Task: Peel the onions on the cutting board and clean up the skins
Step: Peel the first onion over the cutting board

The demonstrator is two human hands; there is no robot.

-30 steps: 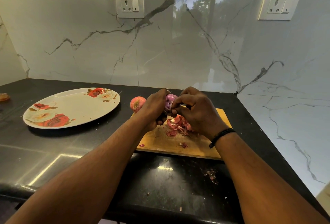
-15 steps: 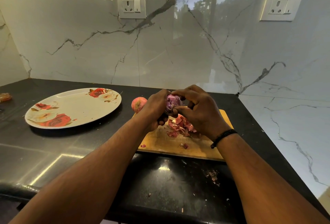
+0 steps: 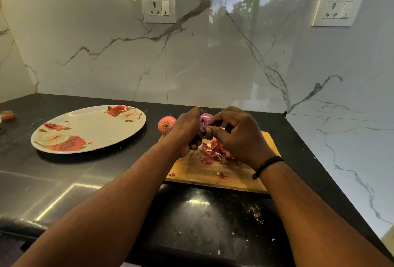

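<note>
Black counter with cutting board [image 3: 264,139] as landmark: flowered plate [image 3: 85,126] well left of it, unpeeled onion [image 3: 166,124] at its far-left corner, left hand [image 3: 187,130] gripping half-peeled onion [image 3: 205,120] above it, right hand [image 3: 236,134] pinching its skin, skins [image 3: 213,152] piled beneath; mid-peel, next likely pull strip free.

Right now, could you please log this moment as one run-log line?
step: peeling | left hand: grips purple onion | right hand: pinches its skin | skins: on cutting board | unpeeled onion: waiting
</note>
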